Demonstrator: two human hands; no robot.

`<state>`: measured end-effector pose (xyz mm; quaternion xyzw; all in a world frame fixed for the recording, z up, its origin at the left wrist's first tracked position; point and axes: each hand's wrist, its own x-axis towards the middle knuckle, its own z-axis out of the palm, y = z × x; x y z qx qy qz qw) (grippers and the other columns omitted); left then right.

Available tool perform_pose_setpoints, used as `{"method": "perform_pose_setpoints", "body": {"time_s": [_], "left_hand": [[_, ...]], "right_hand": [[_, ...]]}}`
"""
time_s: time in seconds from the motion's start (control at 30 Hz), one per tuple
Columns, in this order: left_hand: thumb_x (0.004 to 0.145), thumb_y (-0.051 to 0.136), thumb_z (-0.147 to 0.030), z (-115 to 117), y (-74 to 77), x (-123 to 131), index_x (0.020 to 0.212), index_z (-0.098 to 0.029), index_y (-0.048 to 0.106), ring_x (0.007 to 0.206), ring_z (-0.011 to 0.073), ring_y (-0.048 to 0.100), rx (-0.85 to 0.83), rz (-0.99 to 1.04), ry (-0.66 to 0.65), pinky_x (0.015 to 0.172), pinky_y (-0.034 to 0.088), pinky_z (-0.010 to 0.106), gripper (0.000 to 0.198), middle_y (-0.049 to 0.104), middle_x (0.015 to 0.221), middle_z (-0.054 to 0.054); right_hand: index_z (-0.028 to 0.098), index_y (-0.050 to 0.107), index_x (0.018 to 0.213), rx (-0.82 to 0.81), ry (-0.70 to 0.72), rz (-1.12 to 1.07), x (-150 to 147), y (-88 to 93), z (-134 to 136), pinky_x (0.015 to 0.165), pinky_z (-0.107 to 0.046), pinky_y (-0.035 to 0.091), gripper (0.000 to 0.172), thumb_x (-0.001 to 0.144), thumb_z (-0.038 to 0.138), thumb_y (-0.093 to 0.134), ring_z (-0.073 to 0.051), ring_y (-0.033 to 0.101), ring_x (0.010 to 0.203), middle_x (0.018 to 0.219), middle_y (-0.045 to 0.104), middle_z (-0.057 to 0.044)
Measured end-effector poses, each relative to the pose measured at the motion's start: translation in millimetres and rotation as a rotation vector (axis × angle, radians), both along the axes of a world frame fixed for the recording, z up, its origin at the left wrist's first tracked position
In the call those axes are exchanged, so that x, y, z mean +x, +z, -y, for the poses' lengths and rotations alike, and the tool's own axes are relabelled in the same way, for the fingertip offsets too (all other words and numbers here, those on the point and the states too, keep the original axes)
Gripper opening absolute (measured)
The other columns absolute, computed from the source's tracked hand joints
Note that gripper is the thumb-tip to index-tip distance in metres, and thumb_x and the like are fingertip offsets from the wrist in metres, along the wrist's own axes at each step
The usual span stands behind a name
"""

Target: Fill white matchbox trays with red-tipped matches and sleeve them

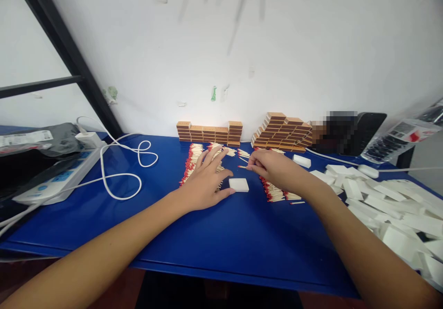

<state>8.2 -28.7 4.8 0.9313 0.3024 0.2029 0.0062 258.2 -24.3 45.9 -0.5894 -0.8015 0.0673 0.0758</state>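
Note:
My left hand (207, 180) is spread palm down over a pile of red-tipped matches (195, 159), its thumb and forefinger beside a small white box tray (239, 185). The tray lies on the blue table, and I cannot tell whether the thumb touches it. My right hand (270, 167) pinches a match (242, 167) between thumb and fingers, its red tip pointing left. Under and beside that hand lies another pile of matches (273, 192), partly hidden by the hand. One loose match (297, 203) rests just right of this pile.
Stacked brown matchboxes (209, 133) stand against the wall, with a taller stack (282, 131) to their right. White box pieces (391, 203) are heaped at the right. On the left are a power strip (65, 175) and a looped white cable (104, 175). A dark phone (365, 133) leans at back right.

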Motion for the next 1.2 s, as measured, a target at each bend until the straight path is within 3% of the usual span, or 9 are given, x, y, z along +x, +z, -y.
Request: {"method": "perform_pose_setpoints", "body": {"time_s": [0.23, 0.37, 0.53, 0.77, 0.87, 0.93, 1.03, 1.2], "left_hand": [[0.091, 0.076, -0.047, -2.4, -1.6, 1.6, 0.113, -0.02, 0.079, 0.16, 0.0451, 0.021, 0.027, 0.024, 0.002, 0.126, 0.021, 0.071, 0.035, 0.034, 0.169, 0.017], [0.089, 0.078, -0.044, -4.3, -2.7, 1.9, 0.109, -0.02, 0.08, 0.158, 0.0437, 0.026, 0.049, 0.036, -0.009, 0.125, 0.025, 0.068, 0.031, 0.039, 0.166, 0.016], [0.087, 0.081, -0.042, -6.6, -1.9, 0.4, 0.107, -0.019, 0.08, 0.157, 0.0439, 0.027, 0.065, 0.062, -0.026, 0.125, 0.028, 0.066, 0.031, 0.043, 0.163, 0.017], [0.087, 0.083, -0.039, -6.5, 2.6, -2.6, 0.106, -0.021, 0.079, 0.156, 0.0424, 0.028, 0.067, 0.08, -0.036, 0.124, 0.029, 0.066, 0.027, 0.046, 0.162, 0.014], [0.087, 0.083, -0.038, -6.7, 2.9, -4.1, 0.108, -0.021, 0.079, 0.156, 0.0412, 0.03, 0.081, 0.089, -0.038, 0.124, 0.03, 0.064, 0.027, 0.047, 0.161, 0.014], [0.087, 0.083, -0.038, -7.2, 2.5, -5.4, 0.108, -0.022, 0.079, 0.155, 0.0411, 0.031, 0.09, 0.097, -0.039, 0.124, 0.031, 0.064, 0.027, 0.048, 0.16, 0.014], [0.089, 0.081, -0.039, -8.7, 1.4, -7.8, 0.108, -0.022, 0.079, 0.154, 0.0407, 0.034, 0.12, 0.12, -0.045, 0.122, 0.032, 0.064, 0.025, 0.05, 0.159, 0.013], [0.093, 0.076, -0.041, -11.9, -1.1, -10.1, 0.107, -0.021, 0.078, 0.152, 0.0398, 0.037, 0.172, 0.155, -0.042, 0.123, 0.031, 0.065, 0.025, 0.053, 0.156, 0.013]], "right_hand": [[0.023, 0.064, 0.09, -0.115, 0.128, 0.062, -6.2, -0.4, 17.0, 0.065, -0.03, 0.041, 0.016, 0.101, 0.032, 0.056, -0.02, 0.064, 0.078, 0.094, 0.073, -0.005], [0.023, 0.063, 0.09, -0.103, 0.165, 0.109, -10.7, -8.2, 20.9, 0.062, -0.03, 0.039, 0.018, 0.103, 0.032, 0.055, -0.019, 0.064, 0.075, 0.095, 0.073, -0.006], [0.02, 0.064, 0.096, -0.065, 0.208, 0.144, -19.7, -11.2, 21.8, 0.066, -0.03, 0.04, 0.012, 0.102, 0.024, 0.054, -0.021, 0.067, 0.085, 0.104, 0.072, -0.008], [0.022, 0.067, 0.092, -0.092, 0.253, -0.011, -20.1, -8.2, 21.9, 0.069, -0.03, 0.04, 0.013, 0.099, 0.024, 0.057, -0.02, 0.065, 0.084, 0.095, 0.073, -0.005], [0.023, 0.069, 0.089, -0.056, 0.194, -0.13, -12.5, -4.9, 15.8, 0.062, -0.03, 0.037, 0.018, 0.099, 0.032, 0.058, -0.018, 0.059, 0.069, 0.076, 0.067, -0.001], [0.022, 0.069, 0.089, 0.068, 0.083, -0.151, -4.4, -4.8, 8.3, 0.061, -0.03, 0.036, 0.02, 0.1, 0.034, 0.058, -0.018, 0.057, 0.067, 0.073, 0.065, -0.001], [0.019, 0.069, 0.088, 0.244, -0.055, -0.104, 8.4, -11.5, -6.2, 0.066, -0.032, 0.037, 0.017, 0.098, 0.027, 0.058, -0.02, 0.06, 0.076, 0.085, 0.069, -0.005], [0.018, 0.074, 0.091, 0.279, -0.051, -0.054, 14.3, -35.1, -28.1, 0.079, -0.035, 0.042, 0.014, 0.095, 0.028, 0.065, -0.027, 0.06, 0.093, 0.089, 0.07, -0.009]]}}
